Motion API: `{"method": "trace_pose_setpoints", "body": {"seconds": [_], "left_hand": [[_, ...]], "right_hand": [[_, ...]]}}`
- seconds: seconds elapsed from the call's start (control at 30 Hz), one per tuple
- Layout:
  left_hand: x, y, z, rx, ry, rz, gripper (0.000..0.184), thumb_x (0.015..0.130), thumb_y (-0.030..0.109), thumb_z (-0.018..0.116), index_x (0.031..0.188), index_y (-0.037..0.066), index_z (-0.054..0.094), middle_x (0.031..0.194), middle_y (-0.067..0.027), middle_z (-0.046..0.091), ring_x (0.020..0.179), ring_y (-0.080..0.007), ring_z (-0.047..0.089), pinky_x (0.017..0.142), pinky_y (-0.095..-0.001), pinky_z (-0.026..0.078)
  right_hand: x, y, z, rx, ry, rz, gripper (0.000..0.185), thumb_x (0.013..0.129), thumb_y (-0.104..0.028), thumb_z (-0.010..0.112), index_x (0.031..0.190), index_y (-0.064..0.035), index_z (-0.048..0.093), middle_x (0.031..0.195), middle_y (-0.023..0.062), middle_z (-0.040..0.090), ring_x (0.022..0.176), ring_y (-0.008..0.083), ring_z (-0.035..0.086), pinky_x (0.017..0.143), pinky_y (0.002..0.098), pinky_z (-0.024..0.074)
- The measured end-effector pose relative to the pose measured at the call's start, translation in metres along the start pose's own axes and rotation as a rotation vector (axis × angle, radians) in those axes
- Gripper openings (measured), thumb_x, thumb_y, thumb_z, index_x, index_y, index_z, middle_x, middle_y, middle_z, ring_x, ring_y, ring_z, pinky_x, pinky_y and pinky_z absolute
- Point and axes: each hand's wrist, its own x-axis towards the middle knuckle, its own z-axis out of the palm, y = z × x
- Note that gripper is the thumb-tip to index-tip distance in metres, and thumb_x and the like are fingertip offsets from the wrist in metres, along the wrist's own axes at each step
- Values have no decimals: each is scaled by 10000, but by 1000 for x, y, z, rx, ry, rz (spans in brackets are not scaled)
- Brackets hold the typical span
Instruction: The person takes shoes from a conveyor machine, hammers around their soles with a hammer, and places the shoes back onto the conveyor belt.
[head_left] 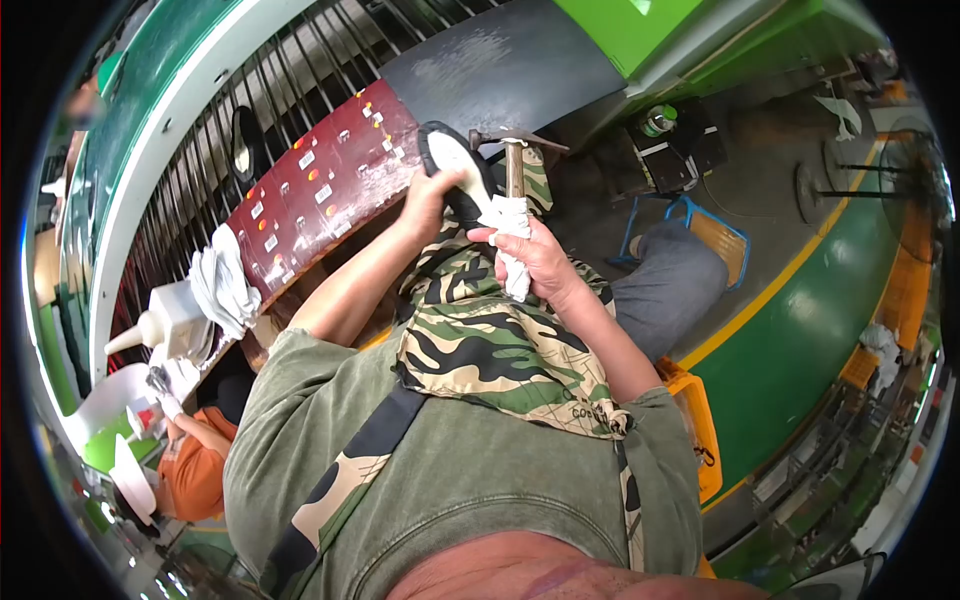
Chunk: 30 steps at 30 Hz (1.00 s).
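Note:
My left hand [437,204] is closed on a shoe sole [452,158] with a black rim and a pale inner face, tilted over my lap. In my right hand [540,262] is a hammer [515,172]; its wooden handle is wrapped in white cloth where my fingers grip it. The metal hammer head is up, just right of the sole's far end. The sole's lower end lies close to the wrapped handle; whether they touch I cannot tell. Below both hands, a camouflage apron [490,355] covers my lap.
A dark red board [330,175] with stickers and a grey panel [490,65] lie before a roller conveyor [300,60]. On the rollers rests another dark sole [243,145]. White gloves [222,283] and a plastic bottle [170,318] are at left, near a co-worker in orange [197,465].

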Motion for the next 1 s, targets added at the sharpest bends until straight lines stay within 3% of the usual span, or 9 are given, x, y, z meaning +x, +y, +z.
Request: {"method": "trace_pose_setpoints", "body": {"seconds": [0.03,0.07,0.23,0.37,0.5,0.67,0.9,0.97,1.0], "left_hand": [[-5,-7,1,127,-15,39,386,850,191,709,1178,15,604,1020,-87,679,949,-214,653,875,-361,532],[-5,-11,1,103,4,-39,386,854,211,710,1168,18,595,1002,-70,662,932,-188,637,861,-349,527],[19,-12,-9,3,37,-82,353,858,242,697,1105,-3,633,959,-109,701,845,-236,684,810,-384,558],[30,14,-22,-256,-69,-543,347,863,241,699,1097,-15,673,935,-163,737,794,-276,724,780,-409,603],[3,1,-31,-10,-54,-499,434,855,321,756,1112,-13,653,915,-120,738,748,-214,722,698,-357,608],[-24,-14,-28,-16,-32,-385,485,858,306,764,1196,0,598,924,-104,722,744,-186,712,695,-334,606],[-10,-25,-42,-50,-46,-342,428,901,295,675,1190,-14,607,910,-123,722,705,-192,708,646,-321,608],[-6,-29,-45,-58,-76,-331,424,890,279,677,1178,-25,607,900,-124,717,696,-195,703,635,-323,605],[-6,-30,-45,-62,-79,-331,424,890,279,677,1178,-25,607,900,-124,717,696,-195,703,635,-323,605]], "right_hand": [[0,0,-1,-43,-6,4,442,926,-178,714,1267,19,514,1091,190,710,569,120,635,516,253,556],[0,1,-1,-71,14,17,383,934,-143,694,1245,11,531,977,136,718,555,135,638,480,251,538],[0,-3,-1,-13,72,19,365,925,-149,696,1210,9,530,922,141,705,550,140,635,476,259,537],[-5,-11,-13,-15,207,-43,358,904,-117,712,1185,3,526,843,113,660,542,152,628,487,269,540],[-4,-6,-15,-79,222,-24,354,904,-121,718,1179,8,536,829,96,646,539,152,625,485,269,538],[13,-19,-16,-327,229,2,316,892,-79,715,1138,24,546,814,78,635,551,141,630,458,274,530],[51,-105,31,-813,330,-553,259,955,-48,652,1170,-7,515,865,59,647,623,96,611,549,259,536],[74,-78,16,-788,402,-589,244,956,-43,634,1147,-20,484,830,62,644,598,100,609,533,273,522],[90,-44,-16,-1034,424,-666,243,949,-47,626,1119,-21,455,808,78,643,537,117,594,495,293,509]]}}
